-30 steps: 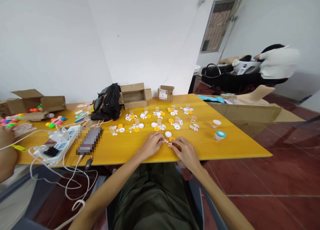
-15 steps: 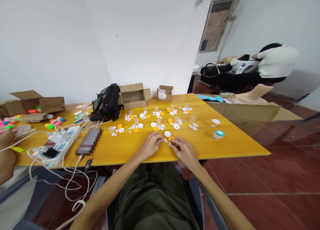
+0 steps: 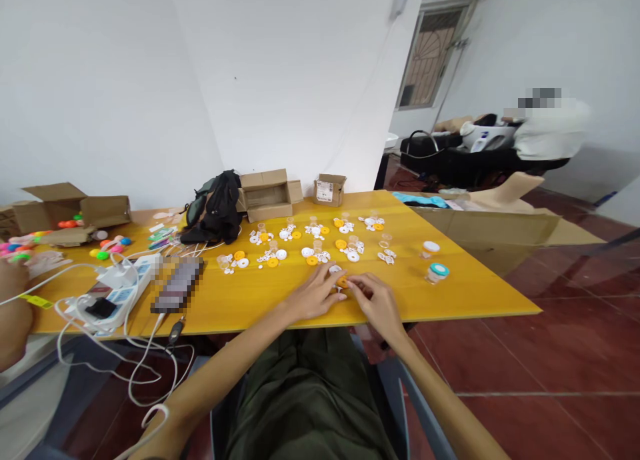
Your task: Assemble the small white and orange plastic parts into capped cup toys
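Note:
My left hand (image 3: 315,295) is over the table near its front edge, with thumb and forefinger spread apart. A white toothed wheel (image 3: 335,269) shows just beyond its fingers. Between the two hands lies a yellow wheel (image 3: 342,282), with small white pieces beside it, partly covered by my fingers. The fingers of my right hand (image 3: 373,299) are curled together, tips at the yellow wheel's right edge; what they pinch is hidden. Farther back lie several groups of white and yellow wheels, small spotted white parts and clear plastic cups (image 3: 317,247).
Two lidded clear jars, one with a teal lid (image 3: 439,270), stand at the right. A phone (image 3: 179,285), a power strip (image 3: 133,283) with cables and another person's arm (image 3: 13,313) are at the left. A black bag (image 3: 217,210) and open cardboard boxes (image 3: 267,197) line the wall.
My left hand has moved right and its fingers have spread over the small white pieces. My right hand's fingertips have come to the yellow wheel's edge. The view has shifted slightly.

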Action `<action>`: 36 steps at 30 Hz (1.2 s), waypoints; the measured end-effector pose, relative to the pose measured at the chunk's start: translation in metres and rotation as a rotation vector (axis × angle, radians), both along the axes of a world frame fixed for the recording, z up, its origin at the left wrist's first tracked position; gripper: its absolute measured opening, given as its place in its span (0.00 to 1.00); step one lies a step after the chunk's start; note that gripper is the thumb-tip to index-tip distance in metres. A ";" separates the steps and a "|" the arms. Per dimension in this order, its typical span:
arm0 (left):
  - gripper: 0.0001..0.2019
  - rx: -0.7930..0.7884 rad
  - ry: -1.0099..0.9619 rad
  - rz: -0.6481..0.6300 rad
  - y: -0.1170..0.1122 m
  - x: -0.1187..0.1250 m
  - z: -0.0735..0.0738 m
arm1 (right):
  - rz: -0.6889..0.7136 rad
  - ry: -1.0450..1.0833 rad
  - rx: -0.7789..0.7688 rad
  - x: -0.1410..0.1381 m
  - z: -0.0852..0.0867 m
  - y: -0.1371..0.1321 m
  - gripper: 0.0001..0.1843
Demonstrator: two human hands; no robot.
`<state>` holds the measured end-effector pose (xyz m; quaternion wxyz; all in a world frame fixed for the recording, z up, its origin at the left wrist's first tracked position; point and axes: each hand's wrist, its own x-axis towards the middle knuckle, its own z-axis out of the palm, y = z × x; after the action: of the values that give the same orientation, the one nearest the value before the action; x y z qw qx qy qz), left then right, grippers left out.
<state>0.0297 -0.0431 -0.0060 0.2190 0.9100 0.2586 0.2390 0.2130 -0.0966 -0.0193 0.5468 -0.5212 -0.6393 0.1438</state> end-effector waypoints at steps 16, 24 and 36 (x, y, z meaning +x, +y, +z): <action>0.16 0.056 0.007 -0.155 0.026 0.058 -0.006 | -0.408 0.198 0.142 0.047 -0.003 -0.001 0.22; 0.18 0.069 0.002 -0.169 0.031 0.100 -0.013 | -0.623 0.157 0.310 0.059 0.008 -0.002 0.19; 0.53 -0.015 -0.052 -0.014 0.044 0.145 -0.019 | -0.707 0.265 0.387 0.056 0.007 -0.002 0.18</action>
<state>0.1748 0.0011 -0.0248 0.2343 0.9034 0.2484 0.2593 0.2689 -0.0988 -0.0124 0.7276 -0.5733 -0.3604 -0.1094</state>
